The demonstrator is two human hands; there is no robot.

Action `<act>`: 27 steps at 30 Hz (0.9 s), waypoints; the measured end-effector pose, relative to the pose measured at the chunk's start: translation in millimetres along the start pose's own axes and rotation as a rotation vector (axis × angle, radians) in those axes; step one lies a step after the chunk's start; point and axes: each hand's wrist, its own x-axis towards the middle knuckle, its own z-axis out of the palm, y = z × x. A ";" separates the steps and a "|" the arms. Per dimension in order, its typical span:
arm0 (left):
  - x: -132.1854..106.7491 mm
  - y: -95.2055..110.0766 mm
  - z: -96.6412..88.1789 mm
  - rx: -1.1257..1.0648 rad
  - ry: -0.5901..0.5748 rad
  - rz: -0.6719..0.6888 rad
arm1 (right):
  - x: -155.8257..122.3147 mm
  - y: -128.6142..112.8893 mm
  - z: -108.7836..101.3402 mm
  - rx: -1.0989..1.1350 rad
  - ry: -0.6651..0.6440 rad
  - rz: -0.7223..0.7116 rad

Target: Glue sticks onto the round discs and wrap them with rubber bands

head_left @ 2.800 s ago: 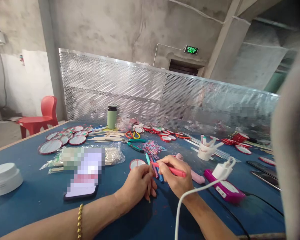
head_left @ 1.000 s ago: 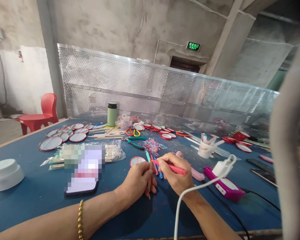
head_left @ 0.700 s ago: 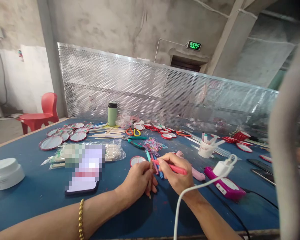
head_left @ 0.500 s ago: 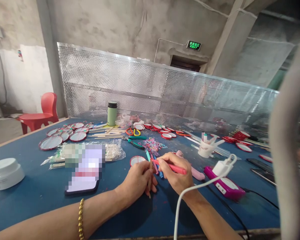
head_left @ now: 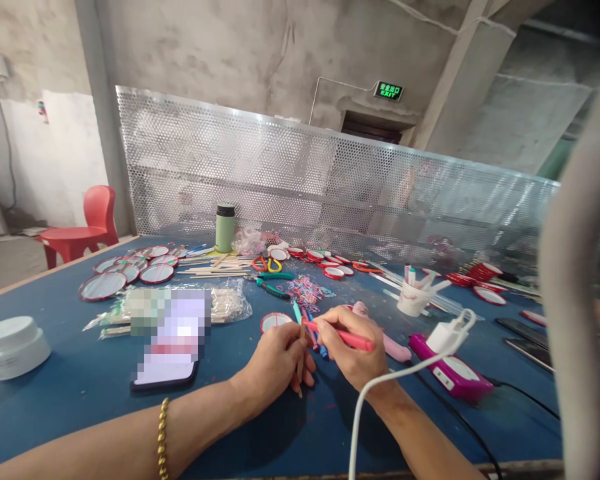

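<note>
My left hand (head_left: 277,357) is closed round a thin wooden stick (head_left: 300,369), held nearly upright with its lower end poking out below the fingers. In my right hand (head_left: 357,340) is a pinkish-red marker pen (head_left: 349,339), its tip against or very close to the upper part of the stick. Behind the hands lie more coloured markers (head_left: 323,349), partly hidden. A round red-rimmed white disc (head_left: 276,322) rests just beyond my left hand. Past it spreads a heap of small coloured rubber bands (head_left: 307,291).
A phone (head_left: 173,343) and bagged sticks (head_left: 230,303) lie left, near a white jar (head_left: 14,348). Pliers (head_left: 273,287), loose sticks (head_left: 215,272) and a green bottle (head_left: 225,229) stand farther back. Right are a cup of markers (head_left: 411,300), a purple power strip (head_left: 450,368) and a white cable (head_left: 363,400).
Both hands stay almost where they were, still holding the stick and the marker. The whole view has shifted very slightly; nothing has been let go.
</note>
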 end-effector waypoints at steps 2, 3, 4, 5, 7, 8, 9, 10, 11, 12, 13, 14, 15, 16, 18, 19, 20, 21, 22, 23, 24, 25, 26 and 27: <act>-0.3 0.5 0.1 0.002 -0.001 0.004 | 0.3 0.3 0.1 0.002 0.003 0.001; -0.5 0.8 0.0 0.002 0.000 0.004 | 0.5 0.3 0.0 0.000 0.002 0.006; -0.8 1.1 0.0 0.002 0.002 0.003 | 0.7 0.3 -0.2 -0.001 0.000 0.009; -1.1 1.4 0.0 0.000 0.003 0.001 | 0.9 0.2 -0.4 -0.002 0.001 0.009; -1.4 2.0 -0.2 -0.005 0.004 -0.005 | 1.2 -0.1 -0.6 0.000 0.013 -0.002; -1.5 2.3 -0.3 -0.008 0.004 -0.007 | 1.3 -0.3 -0.6 0.002 0.018 -0.007; -1.5 2.6 -0.3 -0.009 0.003 -0.006 | 1.4 -0.6 -0.6 0.002 0.021 -0.009; -1.4 2.9 -0.3 -0.009 0.002 -0.005 | 1.5 -0.9 -0.6 0.001 0.022 -0.006; -1.3 3.2 -0.3 -0.007 0.001 -0.004 | 1.5 -1.1 -0.6 -0.002 0.020 0.000; -1.2 3.5 -0.3 -0.004 0.001 -0.006 | 1.6 -1.3 -0.6 -0.005 0.017 0.006; -1.1 3.7 -0.2 -0.001 0.002 -0.008 | 1.6 -1.3 -0.6 -0.009 0.016 0.010; -1.1 3.9 0.0 0.002 0.004 -0.010 | 1.7 -1.1 -0.7 -0.012 0.016 0.011; -1.2 3.8 0.1 0.003 0.005 -0.013 | 1.7 -0.8 -0.7 -0.013 0.018 0.008; -1.3 3.6 0.2 0.003 0.006 -0.013 | 1.7 -0.5 -0.8 -0.009 0.019 0.005; -1.5 2.9 0.3 0.004 0.006 -0.011 | 1.7 0.2 -0.9 0.007 0.021 0.004; -1.7 2.4 0.3 0.006 0.005 -0.009 | 1.6 0.3 -0.9 0.015 0.022 0.006; -1.8 1.9 0.2 0.008 0.004 -0.008 | 1.4 0.3 -1.0 0.022 0.022 0.010; -1.9 1.5 0.2 0.010 0.003 -0.007 | 1.2 0.1 -1.0 0.026 0.022 0.013; -1.9 1.2 0.1 0.010 0.002 -0.006 | 1.0 -0.1 -1.0 0.028 0.021 0.013; -1.8 1.0 0.1 0.010 0.002 -0.006 | 0.7 -0.4 -0.9 0.027 0.022 0.012; -1.7 0.9 0.1 0.009 0.001 -0.006 | 0.5 -0.7 -0.9 0.026 0.022 0.009; -1.5 0.8 0.0 0.008 0.001 -0.006 | 0.4 -0.9 -0.9 0.025 0.021 0.007; -1.2 0.8 0.0 0.009 0.001 -0.005 | 0.3 -0.9 -0.9 0.026 0.021 0.006; -1.0 0.8 -0.1 0.011 0.001 -0.005 | 0.3 -0.9 -1.0 0.025 0.021 0.005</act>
